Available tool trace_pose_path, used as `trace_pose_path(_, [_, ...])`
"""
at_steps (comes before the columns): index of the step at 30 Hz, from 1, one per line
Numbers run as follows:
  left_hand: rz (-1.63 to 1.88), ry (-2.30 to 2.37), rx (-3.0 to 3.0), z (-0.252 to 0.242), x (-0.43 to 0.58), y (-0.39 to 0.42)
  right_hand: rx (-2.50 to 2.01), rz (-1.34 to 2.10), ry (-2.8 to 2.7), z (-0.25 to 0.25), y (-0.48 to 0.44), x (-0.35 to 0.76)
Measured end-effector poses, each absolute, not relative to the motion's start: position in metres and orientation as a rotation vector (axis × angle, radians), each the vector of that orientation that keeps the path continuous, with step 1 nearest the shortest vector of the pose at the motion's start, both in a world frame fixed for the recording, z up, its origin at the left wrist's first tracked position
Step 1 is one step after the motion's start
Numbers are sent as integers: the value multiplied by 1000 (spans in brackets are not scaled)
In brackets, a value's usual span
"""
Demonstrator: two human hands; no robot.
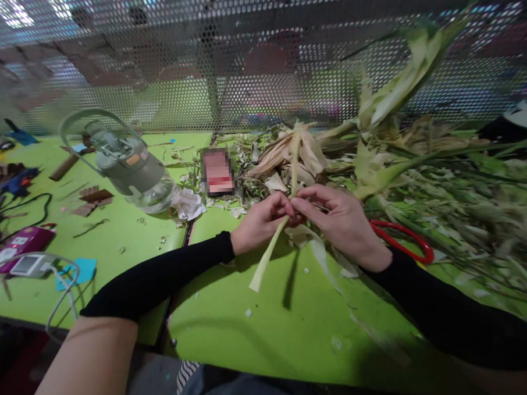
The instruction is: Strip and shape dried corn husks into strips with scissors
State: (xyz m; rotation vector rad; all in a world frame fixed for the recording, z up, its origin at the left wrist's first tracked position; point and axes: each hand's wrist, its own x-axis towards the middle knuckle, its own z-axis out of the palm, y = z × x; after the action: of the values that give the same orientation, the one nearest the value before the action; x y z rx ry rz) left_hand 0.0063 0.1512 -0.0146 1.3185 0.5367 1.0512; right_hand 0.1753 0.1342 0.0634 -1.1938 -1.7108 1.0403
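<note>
Between my two hands runs a narrow pale-green corn husk strip (268, 260), one end hanging toward me and the other pointing up and away. My left hand (262, 221) pinches it from the left with bent fingers. Close against it, my right hand (338, 220) grips the same strip between thumb and forefinger. The fingertips nearly meet, and the spot where they hold the strip is partly hidden. Just beyond my hands lie dry tan husks (277, 153). A loose pale husk piece (321, 256) lies below my right hand.
Red-handled scissors (405, 241) lie right of my right wrist, beside a heap of shredded husks (478, 211). Tall green husks (376, 175) rise behind. To the left stand a clear bottle (131, 168), crumpled tissue (188, 204) and a purple power bank (25, 246). A perforated metal screen (241, 82) closes the back.
</note>
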Motion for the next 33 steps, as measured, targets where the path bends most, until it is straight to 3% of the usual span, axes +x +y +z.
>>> trace_pose_path(7, [999, 544, 1705, -11, 1, 142, -1261, 1349, -1853, 59, 154, 191])
trace_pose_path(20, [1116, 576, 1074, -6, 10, 144, -1326, 542, -2056, 72, 143, 188])
trace_pose_path(33, [1072, 610, 938, 5, 10, 145, -1256, 569, -2114, 67, 144, 188])
